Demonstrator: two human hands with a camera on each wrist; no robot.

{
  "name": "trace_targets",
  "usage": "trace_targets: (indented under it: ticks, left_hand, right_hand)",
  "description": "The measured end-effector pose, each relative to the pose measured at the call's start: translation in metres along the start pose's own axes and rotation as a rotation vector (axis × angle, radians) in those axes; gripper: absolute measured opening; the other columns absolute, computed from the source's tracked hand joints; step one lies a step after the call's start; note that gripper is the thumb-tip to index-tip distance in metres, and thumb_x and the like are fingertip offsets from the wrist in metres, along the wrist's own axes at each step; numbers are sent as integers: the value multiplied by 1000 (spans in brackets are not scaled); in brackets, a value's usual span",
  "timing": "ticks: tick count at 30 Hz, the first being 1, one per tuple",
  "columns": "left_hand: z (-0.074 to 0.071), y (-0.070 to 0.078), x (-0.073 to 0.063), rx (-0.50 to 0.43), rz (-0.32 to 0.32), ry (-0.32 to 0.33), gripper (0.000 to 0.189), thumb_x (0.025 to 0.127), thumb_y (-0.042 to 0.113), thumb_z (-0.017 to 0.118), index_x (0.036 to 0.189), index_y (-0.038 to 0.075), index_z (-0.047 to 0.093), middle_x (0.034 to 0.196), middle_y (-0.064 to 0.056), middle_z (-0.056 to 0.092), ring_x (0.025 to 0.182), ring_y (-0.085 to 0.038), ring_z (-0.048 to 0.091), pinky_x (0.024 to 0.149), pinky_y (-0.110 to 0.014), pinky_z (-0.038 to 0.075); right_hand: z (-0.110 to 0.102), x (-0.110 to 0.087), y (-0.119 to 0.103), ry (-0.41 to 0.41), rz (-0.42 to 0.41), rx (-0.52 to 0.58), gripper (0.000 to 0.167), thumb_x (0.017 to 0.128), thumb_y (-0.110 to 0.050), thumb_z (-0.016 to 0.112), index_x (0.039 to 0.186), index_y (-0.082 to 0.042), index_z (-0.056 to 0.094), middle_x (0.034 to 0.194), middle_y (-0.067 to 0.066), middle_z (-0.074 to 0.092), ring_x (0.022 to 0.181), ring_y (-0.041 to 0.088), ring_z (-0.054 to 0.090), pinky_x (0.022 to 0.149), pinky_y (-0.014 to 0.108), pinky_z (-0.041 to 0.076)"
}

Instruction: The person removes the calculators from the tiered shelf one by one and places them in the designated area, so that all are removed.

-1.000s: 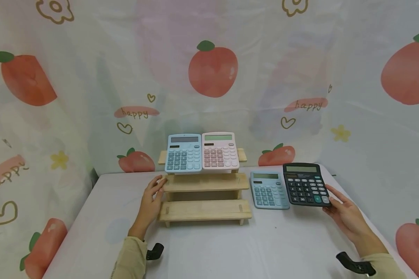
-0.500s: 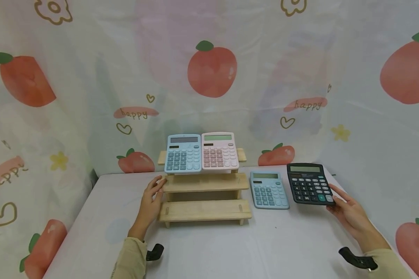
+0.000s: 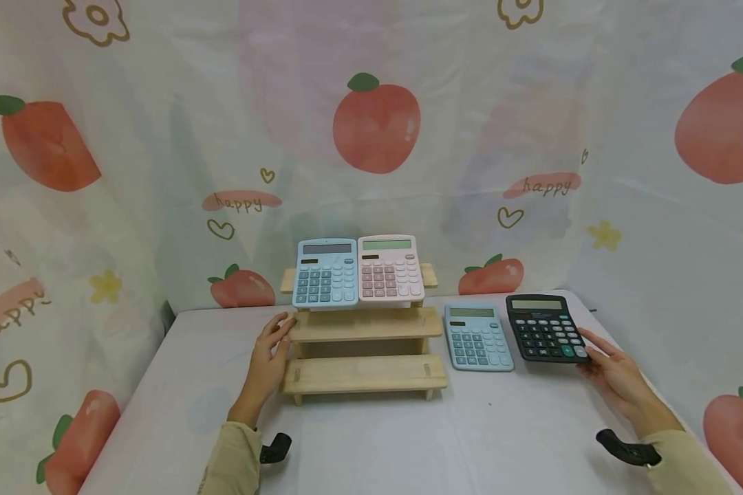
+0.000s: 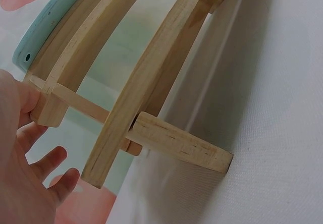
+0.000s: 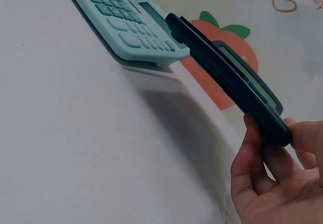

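We face a patterned cloth [image 3: 470, 137] behind a white-covered table [image 3: 421, 447], where a wooden stand [image 3: 365, 375] rises in three steps. Its top step bears a blue calculator [image 3: 325, 275] and, just beside it, a pink calculator [image 3: 391, 269]; a pale blue calculator [image 3: 479, 338] lies on the table, right of the stand. Our right hand [image 3: 614, 385] pinches a black calculator [image 3: 546, 328] by its lower right corner, tilted and raised off the table. Our left hand [image 3: 265, 361], fingers loosely extended, touches the middle step's left end.
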State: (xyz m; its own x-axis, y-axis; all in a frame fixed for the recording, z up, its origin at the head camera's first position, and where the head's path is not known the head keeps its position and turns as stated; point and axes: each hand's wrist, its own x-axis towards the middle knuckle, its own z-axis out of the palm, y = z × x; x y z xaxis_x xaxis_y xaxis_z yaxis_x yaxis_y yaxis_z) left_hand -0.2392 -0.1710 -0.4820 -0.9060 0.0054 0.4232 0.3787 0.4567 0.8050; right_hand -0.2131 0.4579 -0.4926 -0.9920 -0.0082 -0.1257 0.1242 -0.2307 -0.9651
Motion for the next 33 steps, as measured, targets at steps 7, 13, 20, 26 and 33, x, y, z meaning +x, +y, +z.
trace_targets:
  ticks: [7, 13, 20, 26, 33]
  left_hand:
    - [0, 2, -1, -1, 6, 4, 37, 105, 6, 48, 139, -4, 58, 155, -22, 43, 142, -49, 38, 110, -71, 34]
    - [1, 3, -1, 6, 0, 6, 37, 104, 6, 48, 138, -4, 59, 154, -23, 44, 141, -50, 39, 109, -72, 35]
    - [0, 4, -1, 1, -5, 4, 38, 104, 4, 47, 140, -4, 57, 155, -22, 43, 143, -48, 38, 112, -71, 33]
    - [0, 3, -1, 2, -10, 2, 38, 105, 5, 47, 140, -3, 57, 156, -21, 42, 144, -48, 37, 112, -70, 34]
    - [0, 3, -1, -3, -7, 2, 38, 104, 5, 47, 140, -4, 57, 156, -22, 42, 144, -48, 37, 113, -70, 32]
  right_hand:
    - [-2, 8, 5, 31, 53, -24, 36, 107, -22, 49, 134, -42, 62, 103, -28, 62, 91, -3, 62, 77, 22, 54]
    - [-2, 13, 5, 43, 69, -47, 36, 108, -22, 46, 131, -44, 63, 100, -29, 62, 90, -3, 62, 77, 22, 54]
    - [-1, 17, 4, 74, 117, -93, 39, 109, -23, 42, 135, -46, 59, 102, -31, 57, 90, -5, 61, 79, 21, 55]
    - [-1, 19, 2, 92, 178, -190, 45, 110, -27, 33, 152, -44, 38, 121, -20, 42, 93, -10, 57, 83, 18, 54]
    - [1, 23, -4, 105, 236, -256, 52, 111, -27, 25, 162, -28, 17, 151, 10, 27, 93, -4, 54, 84, 19, 54]
